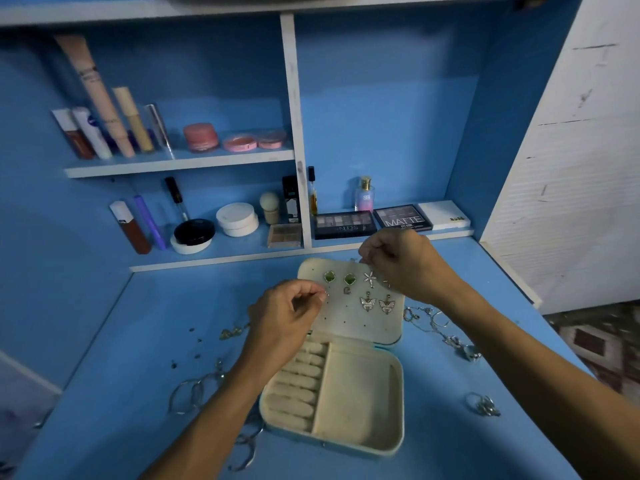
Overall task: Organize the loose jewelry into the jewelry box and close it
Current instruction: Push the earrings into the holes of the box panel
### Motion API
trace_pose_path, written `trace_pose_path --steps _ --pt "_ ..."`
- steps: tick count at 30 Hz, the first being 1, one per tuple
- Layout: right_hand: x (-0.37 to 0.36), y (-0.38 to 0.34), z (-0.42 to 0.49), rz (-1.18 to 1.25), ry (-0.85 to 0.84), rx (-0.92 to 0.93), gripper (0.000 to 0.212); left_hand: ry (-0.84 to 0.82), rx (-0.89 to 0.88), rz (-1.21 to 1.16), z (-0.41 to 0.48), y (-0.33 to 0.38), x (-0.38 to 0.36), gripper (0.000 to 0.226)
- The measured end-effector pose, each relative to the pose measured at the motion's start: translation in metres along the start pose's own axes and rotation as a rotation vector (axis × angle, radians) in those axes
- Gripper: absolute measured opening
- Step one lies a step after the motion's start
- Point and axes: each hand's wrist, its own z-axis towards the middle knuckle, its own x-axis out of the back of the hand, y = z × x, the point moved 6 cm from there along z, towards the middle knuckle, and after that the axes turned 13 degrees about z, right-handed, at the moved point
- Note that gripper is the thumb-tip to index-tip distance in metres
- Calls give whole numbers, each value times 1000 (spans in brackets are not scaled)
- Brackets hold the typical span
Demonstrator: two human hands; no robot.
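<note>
Lengthwise away, jewelry box (360, 393), lid (346, 322) far.

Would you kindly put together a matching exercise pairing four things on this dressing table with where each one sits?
Things:
1. butterfly earrings
2. large hoops
3. perfume bottle
4. ring rolls
Places:
A. on the shelf behind the palettes
B. pinned to the open lid
C. on the table, left of the jewelry box
D. left side of the box base
Pairs: 1-B, 2-C, 3-A, 4-D.
</note>
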Motion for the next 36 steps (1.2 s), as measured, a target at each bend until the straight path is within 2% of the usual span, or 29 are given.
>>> trace_pose_path --steps 6,15,23,28,31,32,34,36 --pt "2 -15 -11 54 14 25 15 36 27 -98 -8 4 0 13" --pt "2 -17 -15 82 8 19 15 68 35 -32 -12 4 -1 11" --pt "3 -17 -15 123 -2 -8 14 180 31 -34 -9 8 1 11" --pt "4 -19 -16 162 -17 -41 16 306 95 134 -12 -1 6 38" --pt "5 -20 -18 203 -38 -73 17 230 163 58 -10 -11 5 66" --pt "5 -20 -18 216 -48 -85 17 173 160 -17 -9 -13 4 62" --pt "5 -20 -18 238 -77 -107 15 64 144 -187 -8 -11 0 40" --pt "6 -21 -19 285 -107 -128 13 39 114 -237 -10 -7 2 29"
